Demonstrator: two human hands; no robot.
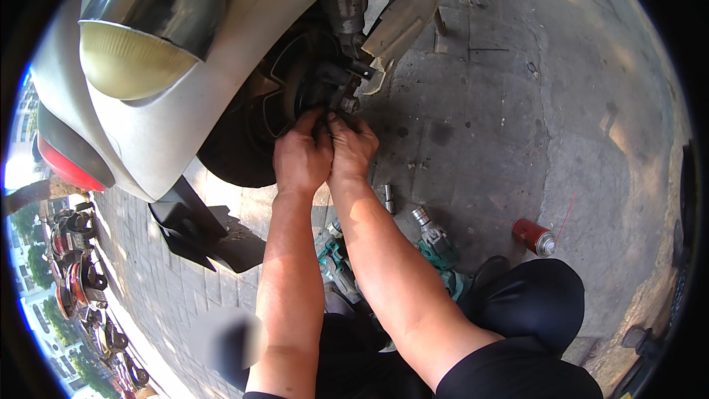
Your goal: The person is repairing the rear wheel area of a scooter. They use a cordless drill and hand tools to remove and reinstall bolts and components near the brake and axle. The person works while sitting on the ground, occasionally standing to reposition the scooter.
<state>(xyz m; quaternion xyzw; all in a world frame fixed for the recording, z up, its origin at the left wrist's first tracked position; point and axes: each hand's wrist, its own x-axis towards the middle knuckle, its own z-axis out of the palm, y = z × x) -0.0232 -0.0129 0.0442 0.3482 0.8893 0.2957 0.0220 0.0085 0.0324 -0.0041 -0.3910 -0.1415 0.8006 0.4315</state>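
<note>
My left hand (pixel 303 159) and my right hand (pixel 353 149) are side by side at the hub of a dark scooter wheel (pixel 235 144). Both have their fingers curled in and pressed together just below a small metal bracket (pixel 347 97). Whatever they pinch is hidden behind the fingers and in shadow. Above them hangs a grey metal cylinder-shaped part (pixel 348 11), next to a worn, pale plate (pixel 406 18). The white scooter body (pixel 170 118) covers the upper left, with a chrome-capped lamp (pixel 151 37) on it.
Two teal power tools, one (pixel 436 240) with a socket and another (pixel 336 262) partly behind my right arm, lie near my knees. A loose socket (pixel 388 198) is close by. A red spray can (pixel 533 237) lies at right. A black mudflap (pixel 193 225) sticks out at left.
</note>
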